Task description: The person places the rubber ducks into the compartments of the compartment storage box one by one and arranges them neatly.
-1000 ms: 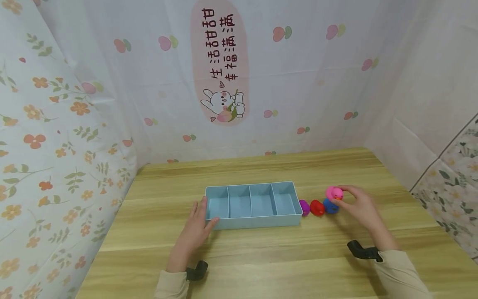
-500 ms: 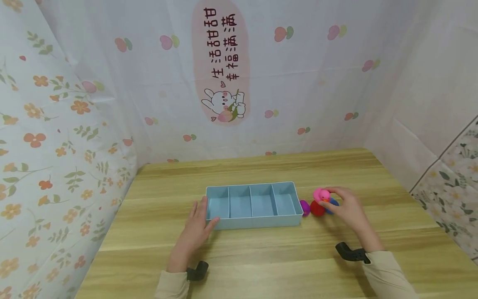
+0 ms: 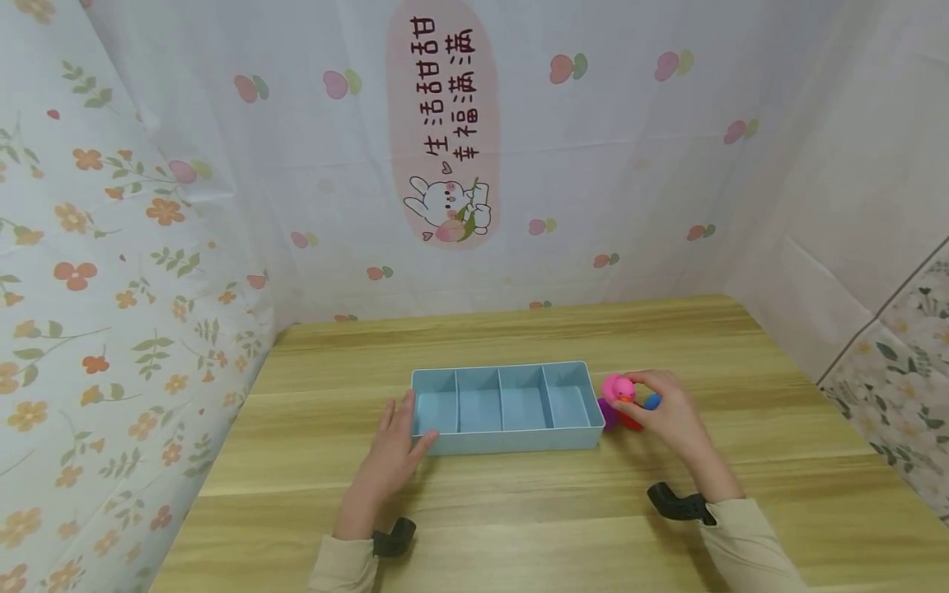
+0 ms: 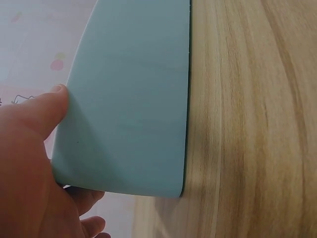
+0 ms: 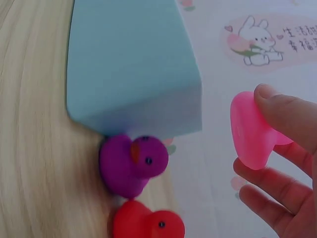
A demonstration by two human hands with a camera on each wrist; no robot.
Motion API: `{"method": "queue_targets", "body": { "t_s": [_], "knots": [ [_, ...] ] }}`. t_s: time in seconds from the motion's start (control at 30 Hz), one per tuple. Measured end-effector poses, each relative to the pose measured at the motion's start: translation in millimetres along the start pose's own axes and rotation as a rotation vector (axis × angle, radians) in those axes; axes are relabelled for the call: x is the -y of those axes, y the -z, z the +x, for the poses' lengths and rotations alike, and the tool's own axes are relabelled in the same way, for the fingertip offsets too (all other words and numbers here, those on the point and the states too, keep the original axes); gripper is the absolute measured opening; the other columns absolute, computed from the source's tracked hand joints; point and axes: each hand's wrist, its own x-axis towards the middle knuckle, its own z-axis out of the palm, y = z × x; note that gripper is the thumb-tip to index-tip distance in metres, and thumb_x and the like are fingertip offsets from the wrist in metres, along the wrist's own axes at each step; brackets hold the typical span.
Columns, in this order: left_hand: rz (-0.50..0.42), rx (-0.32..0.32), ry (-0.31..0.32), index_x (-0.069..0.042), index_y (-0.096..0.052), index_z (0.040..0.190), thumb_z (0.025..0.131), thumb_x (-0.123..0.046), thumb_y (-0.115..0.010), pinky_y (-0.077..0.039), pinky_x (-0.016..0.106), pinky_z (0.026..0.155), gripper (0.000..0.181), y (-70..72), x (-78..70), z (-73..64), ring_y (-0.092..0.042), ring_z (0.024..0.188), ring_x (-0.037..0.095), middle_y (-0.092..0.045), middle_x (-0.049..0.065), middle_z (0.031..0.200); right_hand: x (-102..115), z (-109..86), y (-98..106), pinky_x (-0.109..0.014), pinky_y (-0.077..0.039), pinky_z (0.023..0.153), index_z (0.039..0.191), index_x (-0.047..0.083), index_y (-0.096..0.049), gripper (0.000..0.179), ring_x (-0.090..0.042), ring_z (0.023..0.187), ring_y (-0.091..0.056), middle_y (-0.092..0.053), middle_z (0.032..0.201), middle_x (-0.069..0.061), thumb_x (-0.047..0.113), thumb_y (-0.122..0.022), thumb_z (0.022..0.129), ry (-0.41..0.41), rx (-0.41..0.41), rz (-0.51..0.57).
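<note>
Between thumb and fingers, my right hand [image 3: 670, 416] pinches a pink rubber duck [image 3: 614, 389], held up off the table just beyond the box's right end. Below it sit a purple duck [image 5: 124, 171] against that end, a red duck [image 5: 141, 223] beside it, and a blue duck [image 3: 652, 401] partly hidden by the hand. A light blue box [image 3: 511, 443] with several compartments in a row lies in front of me; no ducks show inside. My left hand [image 3: 389, 461] rests on its left front corner, thumb at the front rim and fingers fairly straight along the end wall.
The box and ducks stand on a wood-grain table [image 3: 511, 527]. A printed cloth [image 3: 334, 206] hangs behind the table's back edge, with patterned cloths on both sides. Each wrist carries a black mount [image 3: 678, 504].
My right hand has carried the pink duck leftward, from above the blue duck, past the red one, to near the box's right end. The left hand has kept its place on the box.
</note>
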Motion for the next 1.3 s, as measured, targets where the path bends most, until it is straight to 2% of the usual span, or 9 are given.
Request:
{"method": "queue_targets", "body": {
  "t_s": [0.4,0.63,0.8,1.1,1.3],
  "knots": [
    [-0.001,-0.008,-0.004,0.003,-0.015,0.151,0.098,-0.039,-0.051,-0.018,0.064,0.112,0.076,-2.1,2.8,0.8,-0.008,0.144,0.047,-0.019,0.021,0.157,16.8,2.7,-14.9,-0.055,-0.044,0.089,0.108,-0.001,-0.067,0.044,-0.035,0.106,-0.053,-0.067,0.107,-0.019,0.013,-0.084,0.069,0.057,0.005,0.032],
    [0.015,-0.012,-0.007,0.003,-0.015,0.151,0.098,-0.041,-0.049,-0.018,0.063,0.112,0.077,-2.8,3.4,1.7,-0.008,0.144,0.046,-0.020,0.020,0.157,24.8,4.8,-25.4,-0.047,-0.047,0.082,0.105,0.002,-0.069,0.041,-0.029,0.101,-0.054,-0.069,0.103,-0.014,0.012,-0.085,0.069,0.118,0.000,0.028],
    [0.003,-0.009,-0.001,0.002,-0.015,0.151,0.097,-0.040,-0.050,-0.018,0.063,0.112,0.077,-2.1,2.6,1.4,-0.008,0.144,0.046,-0.020,0.021,0.157,32.6,6.8,-33.5,-0.046,-0.045,0.083,0.102,0.001,-0.070,0.039,-0.030,0.100,-0.055,-0.070,0.100,-0.014,0.010,-0.085,0.068,0.152,0.006,0.060],
    [-0.002,-0.002,0.013,0.000,-0.014,0.152,0.098,-0.041,-0.050,-0.018,0.063,0.112,0.077,-3.3,5.0,1.6,-0.008,0.145,0.045,-0.019,0.020,0.157,47.6,9.7,-43.2,-0.049,-0.047,0.083,0.103,0.002,-0.070,0.038,-0.031,0.102,-0.054,-0.069,0.103,-0.014,0.013,-0.085,0.070,0.114,0.068,0.077],
    [0.004,0.005,0.012,0.000,-0.013,0.152,0.098,-0.041,-0.049,-0.017,0.062,0.113,0.077,-3.5,5.7,2.2,-0.007,0.145,0.045,-0.018,0.019,0.158,55.9,12.7,-49.2,-0.054,-0.048,0.088,0.107,0.004,-0.069,0.040,-0.031,0.107,-0.053,-0.068,0.107,-0.013,0.017,-0.084,0.072,0.101,0.108,0.082]
  ]
}}
